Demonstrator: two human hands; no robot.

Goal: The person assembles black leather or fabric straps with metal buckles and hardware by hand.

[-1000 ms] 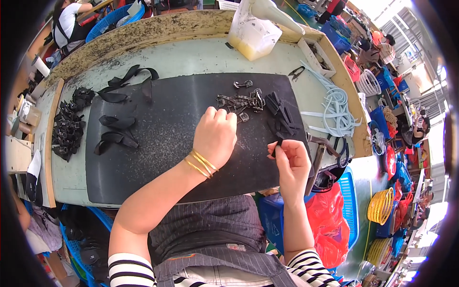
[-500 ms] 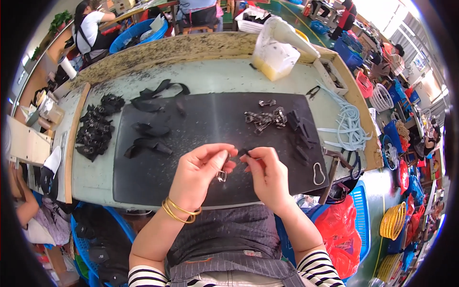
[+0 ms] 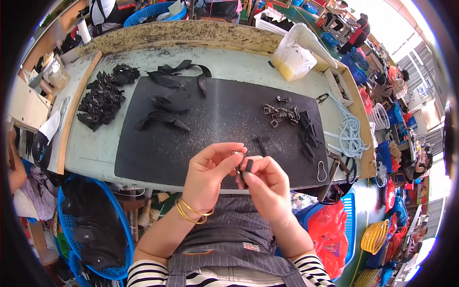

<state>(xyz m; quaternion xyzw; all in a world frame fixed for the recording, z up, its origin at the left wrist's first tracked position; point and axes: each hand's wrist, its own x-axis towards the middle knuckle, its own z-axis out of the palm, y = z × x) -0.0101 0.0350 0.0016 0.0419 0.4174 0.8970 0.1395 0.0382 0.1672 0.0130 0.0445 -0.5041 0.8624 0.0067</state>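
Note:
Over the near edge of the black mat (image 3: 215,129), my two hands meet. Between the thumb and fingers of my left hand (image 3: 206,171) is a small metal buckle (image 3: 236,152), partly hidden. My right hand (image 3: 271,191) pinches a short black strap (image 3: 248,165) against it; whether the strap passes through the buckle I cannot tell. Just beyond my fingers another short black strip (image 3: 262,146) lies on the mat. Loose metal buckles (image 3: 282,114) sit in a pile at the right, beside a stack of black strips (image 3: 311,135).
Longer black straps (image 3: 165,119) lie on the mat's left, with a heap of black buckled pieces (image 3: 103,98) beyond. A cut-open white jug (image 3: 296,55), light blue cord (image 3: 351,126) and a hammer (image 3: 332,179) are at the right. A blue basket (image 3: 126,229) stands below left.
My hands have come together, the right one bringing its black strap up to the buckle in the left. The view has shifted, and a black strip now shows on the mat beyond my fingers.

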